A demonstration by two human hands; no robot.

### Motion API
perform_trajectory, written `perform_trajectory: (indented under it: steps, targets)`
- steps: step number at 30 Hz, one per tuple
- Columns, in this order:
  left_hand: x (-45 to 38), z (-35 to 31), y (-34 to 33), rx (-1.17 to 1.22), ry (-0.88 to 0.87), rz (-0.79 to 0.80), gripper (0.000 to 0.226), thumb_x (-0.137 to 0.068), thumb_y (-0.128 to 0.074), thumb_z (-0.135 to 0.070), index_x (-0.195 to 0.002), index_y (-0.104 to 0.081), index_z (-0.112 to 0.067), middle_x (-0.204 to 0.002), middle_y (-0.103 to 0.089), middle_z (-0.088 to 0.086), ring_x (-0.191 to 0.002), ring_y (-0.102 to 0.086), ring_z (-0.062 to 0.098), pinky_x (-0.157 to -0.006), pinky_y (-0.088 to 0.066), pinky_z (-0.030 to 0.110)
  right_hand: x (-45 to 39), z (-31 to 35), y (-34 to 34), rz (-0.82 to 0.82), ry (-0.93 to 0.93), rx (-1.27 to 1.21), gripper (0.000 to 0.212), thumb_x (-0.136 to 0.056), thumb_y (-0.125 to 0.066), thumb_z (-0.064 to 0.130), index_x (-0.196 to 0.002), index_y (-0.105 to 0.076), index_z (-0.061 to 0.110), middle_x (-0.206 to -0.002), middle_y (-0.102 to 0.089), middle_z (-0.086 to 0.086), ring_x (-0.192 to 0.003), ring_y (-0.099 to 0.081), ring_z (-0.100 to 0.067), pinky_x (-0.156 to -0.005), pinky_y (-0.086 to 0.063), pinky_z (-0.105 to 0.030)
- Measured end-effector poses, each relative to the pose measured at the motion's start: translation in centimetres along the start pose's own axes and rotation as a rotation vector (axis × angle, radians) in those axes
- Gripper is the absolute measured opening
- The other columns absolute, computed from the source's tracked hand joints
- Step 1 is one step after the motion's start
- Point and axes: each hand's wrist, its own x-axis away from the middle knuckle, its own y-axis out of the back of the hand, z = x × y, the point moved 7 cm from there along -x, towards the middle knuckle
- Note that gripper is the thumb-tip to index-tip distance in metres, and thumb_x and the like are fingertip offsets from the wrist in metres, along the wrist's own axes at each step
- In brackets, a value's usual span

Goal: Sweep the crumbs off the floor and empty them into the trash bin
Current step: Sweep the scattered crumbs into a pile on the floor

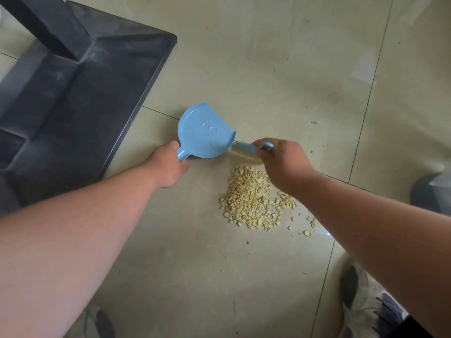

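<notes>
A pile of pale yellow crumbs (249,198) lies on the beige tiled floor, with a few strays to its right. My left hand (168,164) grips the handle of a small light-blue dustpan (205,132), which sits just beyond the pile to the left. My right hand (283,162) holds a small blue hand brush (246,151) with yellowish bristles, right beside the dustpan's edge and above the pile. The hand covers most of the brush. No trash bin is clearly visible.
A large dark base with an upright post (73,93) fills the upper left, close to the dustpan. My shoes show at the bottom right (366,303) and bottom left (102,323). A grey object (432,191) sits at the right edge.
</notes>
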Motion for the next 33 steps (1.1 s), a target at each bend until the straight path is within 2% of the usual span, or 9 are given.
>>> perform_trajectory:
  steps: [4, 8, 10, 14, 18, 26, 30, 32, 33]
  targets:
    - [-0.5, -0.3, 0.8, 0.007, -0.007, -0.054, 0.014, -0.097, -0.062, -0.025, -0.101, -0.052, -0.017, -0.088, -0.056, 0.003, -0.066, -0.051, 0.024, -0.058, -0.042, 0.032, -0.9, -2.6, 4.7, -0.164, -0.103, -0.007, 0.026, -0.107, -0.050, 0.024, -0.122, -0.071, 0.030, -0.080, -0.067, -0.002, -0.051, -0.055, -0.016, -0.040, -0.044, -0.024]
    - [-1.3, -0.7, 0.8, 0.029, -0.037, -0.072, 0.011, -0.098, -0.063, -0.024, -0.102, -0.055, -0.020, -0.084, -0.055, 0.002, -0.063, -0.050, 0.023, -0.056, -0.040, 0.030, -1.6, -6.6, 7.8, -0.273, -0.218, 0.097, 0.027, -0.103, -0.052, 0.024, -0.120, -0.073, 0.028, -0.093, -0.069, -0.009, -0.062, -0.057, -0.017, -0.051, -0.042, -0.024]
    - [-1.5, -0.9, 0.6, 0.046, -0.060, -0.069, 0.010, -0.098, -0.064, -0.024, -0.101, -0.056, -0.020, -0.084, -0.055, 0.003, -0.063, -0.049, 0.024, -0.056, -0.041, 0.030, -1.5, -8.0, 8.2, -0.279, -0.269, 0.089, 0.027, -0.102, -0.052, 0.023, -0.118, -0.073, 0.027, -0.096, -0.069, -0.011, -0.064, -0.056, -0.021, -0.053, -0.041, -0.025]
    - [-1.9, -1.0, 0.6, 0.062, -0.076, -0.074, 0.009, -0.097, -0.064, -0.025, -0.099, -0.056, -0.022, -0.084, -0.056, 0.003, -0.064, -0.050, 0.025, -0.058, -0.043, 0.031, -1.0, -7.9, 6.9, -0.214, -0.240, 0.094, 0.027, -0.104, -0.048, 0.022, -0.114, -0.072, 0.030, -0.078, -0.065, -0.005, -0.055, -0.054, -0.017, -0.046, -0.039, -0.023]
    - [-2.0, -1.2, 0.4, 0.069, -0.082, -0.052, 0.012, -0.097, -0.063, -0.023, -0.091, -0.053, -0.024, -0.082, -0.054, 0.003, -0.063, -0.048, 0.025, -0.058, -0.043, 0.031, -0.5, -7.0, 4.7, -0.172, -0.213, 0.135, 0.027, -0.104, -0.045, 0.024, -0.109, -0.072, 0.029, -0.071, -0.063, -0.002, -0.054, -0.056, -0.017, -0.045, -0.038, -0.025]
    - [-1.0, -1.5, 0.0, 0.048, -0.088, -0.038, 0.015, -0.094, -0.066, -0.018, -0.088, -0.055, -0.026, -0.079, -0.053, 0.003, -0.062, -0.046, 0.025, -0.056, -0.041, 0.030, 1.9, -5.2, 0.8, -0.088, -0.163, 0.064, 0.027, -0.104, -0.047, 0.023, -0.110, -0.073, 0.030, -0.069, -0.061, 0.002, -0.051, -0.053, -0.014, -0.043, -0.038, -0.026]
    - [-0.3, -1.6, -0.1, 0.076, -0.090, -0.032, 0.007, -0.093, -0.065, -0.018, -0.097, -0.060, -0.021, -0.081, -0.054, 0.004, -0.063, -0.047, 0.025, -0.057, -0.044, 0.031, 2.7, -4.4, 1.0, -0.105, -0.148, 0.014, 0.026, -0.103, -0.049, 0.022, -0.109, -0.073, 0.030, -0.070, -0.063, 0.000, -0.050, -0.052, -0.014, -0.044, -0.041, -0.025]
    - [0.2, -1.6, -0.1, 0.082, -0.086, -0.032, 0.006, -0.094, -0.064, -0.018, -0.097, -0.060, -0.021, -0.081, -0.055, 0.004, -0.063, -0.047, 0.025, -0.056, -0.044, 0.031, 3.0, -4.4, 2.4, -0.157, -0.163, -0.020, 0.026, -0.103, -0.051, 0.021, -0.111, -0.074, 0.029, -0.073, -0.066, -0.001, -0.051, -0.054, -0.014, -0.042, -0.041, -0.020]
    - [0.4, -1.7, -0.1, 0.087, -0.085, -0.031, 0.007, -0.094, -0.064, -0.017, -0.096, -0.059, -0.022, -0.081, -0.055, 0.004, -0.062, -0.047, 0.025, -0.055, -0.044, 0.031, 3.1, -4.7, 3.4, -0.193, -0.180, -0.034, 0.025, -0.103, -0.052, 0.021, -0.113, -0.074, 0.028, -0.075, -0.067, -0.002, -0.053, -0.056, -0.016, -0.044, -0.044, -0.022]
